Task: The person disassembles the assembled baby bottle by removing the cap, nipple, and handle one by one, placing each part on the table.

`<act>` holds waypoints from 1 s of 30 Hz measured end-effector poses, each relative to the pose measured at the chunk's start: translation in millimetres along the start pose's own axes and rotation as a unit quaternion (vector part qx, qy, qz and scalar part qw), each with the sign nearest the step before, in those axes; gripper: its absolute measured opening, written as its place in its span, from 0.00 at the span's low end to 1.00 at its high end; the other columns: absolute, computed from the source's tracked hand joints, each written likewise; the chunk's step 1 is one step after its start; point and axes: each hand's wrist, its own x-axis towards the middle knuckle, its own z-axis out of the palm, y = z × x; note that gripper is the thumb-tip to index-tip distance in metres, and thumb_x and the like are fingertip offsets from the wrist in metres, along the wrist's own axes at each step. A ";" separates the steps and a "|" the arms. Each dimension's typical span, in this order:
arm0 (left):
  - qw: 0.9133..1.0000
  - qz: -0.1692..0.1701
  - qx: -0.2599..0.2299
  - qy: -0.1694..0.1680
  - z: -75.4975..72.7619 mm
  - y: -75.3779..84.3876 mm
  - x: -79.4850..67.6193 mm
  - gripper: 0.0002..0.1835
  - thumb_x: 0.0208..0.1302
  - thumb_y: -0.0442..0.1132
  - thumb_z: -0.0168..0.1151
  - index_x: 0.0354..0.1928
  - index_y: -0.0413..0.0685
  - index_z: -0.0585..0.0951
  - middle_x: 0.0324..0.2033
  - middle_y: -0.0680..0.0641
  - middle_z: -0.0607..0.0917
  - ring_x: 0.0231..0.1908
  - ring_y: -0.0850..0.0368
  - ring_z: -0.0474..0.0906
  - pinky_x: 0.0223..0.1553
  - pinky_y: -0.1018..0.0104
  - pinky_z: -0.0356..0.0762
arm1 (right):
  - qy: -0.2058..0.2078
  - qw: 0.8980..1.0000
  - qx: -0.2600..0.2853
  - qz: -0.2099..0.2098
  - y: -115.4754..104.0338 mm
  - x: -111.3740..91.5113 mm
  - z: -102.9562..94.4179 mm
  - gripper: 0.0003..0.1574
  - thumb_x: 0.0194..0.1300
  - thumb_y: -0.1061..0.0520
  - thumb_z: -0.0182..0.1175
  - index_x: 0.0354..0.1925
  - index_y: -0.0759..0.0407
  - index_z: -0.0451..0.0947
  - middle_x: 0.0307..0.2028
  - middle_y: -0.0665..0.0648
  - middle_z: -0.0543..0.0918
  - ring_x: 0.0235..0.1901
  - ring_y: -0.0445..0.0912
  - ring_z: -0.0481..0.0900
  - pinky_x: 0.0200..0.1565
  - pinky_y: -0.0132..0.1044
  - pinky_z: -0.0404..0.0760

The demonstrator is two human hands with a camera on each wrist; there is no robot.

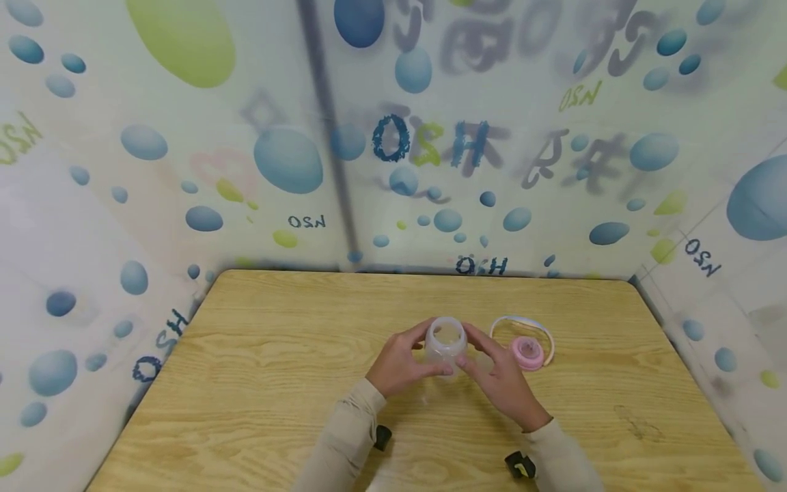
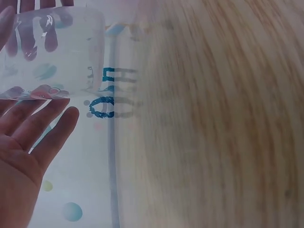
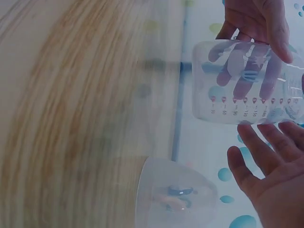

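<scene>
A clear baby bottle (image 1: 447, 350) without a top is held between both hands above the table, its open mouth facing up toward the head camera. The left hand (image 1: 402, 362) grips it from the left, thumb in front and fingers behind. From the other side the right hand (image 1: 501, 383) holds it between thumb and fingertips. Printed measuring marks run along the bottle (image 3: 242, 107) in the right wrist view. Behind the right hand lies a pink collar with a clear teat (image 1: 527, 352), beside a white curved strap or handle (image 1: 522, 320).
A translucent domed cap (image 3: 175, 199) stands on the table in the right wrist view. The wooden table (image 1: 295, 328) meets a wall covering (image 1: 246, 171) with blue and green spots at the back and sides. Two black objects (image 1: 519, 466) appear by the wrists.
</scene>
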 end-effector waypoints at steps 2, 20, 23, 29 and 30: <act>1.000 -0.004 -0.003 -0.007 -0.3 -1.3 -0.1 0.42 0.53 0.49 0.78 0.70 0.51 0.71 0.59 0.44 0.81 0.56 0.47 0.80 0.51 0.48 0.80 | -0.004 1.000 0.002 0.000 0.6 -0.1 0.2 0.35 0.68 0.63 0.63 0.71 0.57 0.67 0.66 0.58 0.74 0.63 0.55 0.73 0.58 0.61 0.72; 0.998 -0.026 -0.009 -0.064 3.1 -4.6 0.0 0.43 0.56 0.46 0.76 0.72 0.48 0.67 0.63 0.41 0.77 0.61 0.45 0.76 0.58 0.51 0.75 | -0.024 0.999 0.007 0.024 2.1 -3.9 0.2 0.33 0.68 0.62 0.63 0.69 0.56 0.68 0.64 0.60 0.76 0.60 0.60 0.75 0.59 0.66 0.69; 0.997 -0.029 -0.011 -0.068 3.6 -5.0 -0.1 0.43 0.56 0.45 0.76 0.72 0.48 0.67 0.64 0.41 0.77 0.61 0.45 0.75 0.59 0.52 0.75 | -0.028 0.999 0.001 0.026 2.4 -4.7 -0.3 0.33 0.68 0.62 0.63 0.70 0.57 0.68 0.64 0.61 0.75 0.60 0.60 0.75 0.58 0.66 0.69; 0.997 -0.033 -0.010 -0.073 4.9 -5.9 -1.1 0.43 0.56 0.46 0.76 0.72 0.47 0.66 0.64 0.42 0.77 0.61 0.47 0.75 0.59 0.55 0.75 | -0.035 0.999 -0.005 0.033 8.7 -7.1 -0.7 0.34 0.69 0.57 0.63 0.70 0.53 0.68 0.65 0.57 0.75 0.61 0.57 0.75 0.60 0.64 0.69; 0.997 -0.034 -0.010 -0.074 5.1 -6.3 -1.4 0.43 0.56 0.47 0.75 0.72 0.47 0.66 0.64 0.41 0.77 0.61 0.47 0.75 0.59 0.55 0.75 | -0.035 0.999 -0.006 0.035 8.9 -7.3 -0.9 0.34 0.69 0.56 0.64 0.70 0.52 0.68 0.65 0.56 0.76 0.61 0.56 0.75 0.60 0.64 0.69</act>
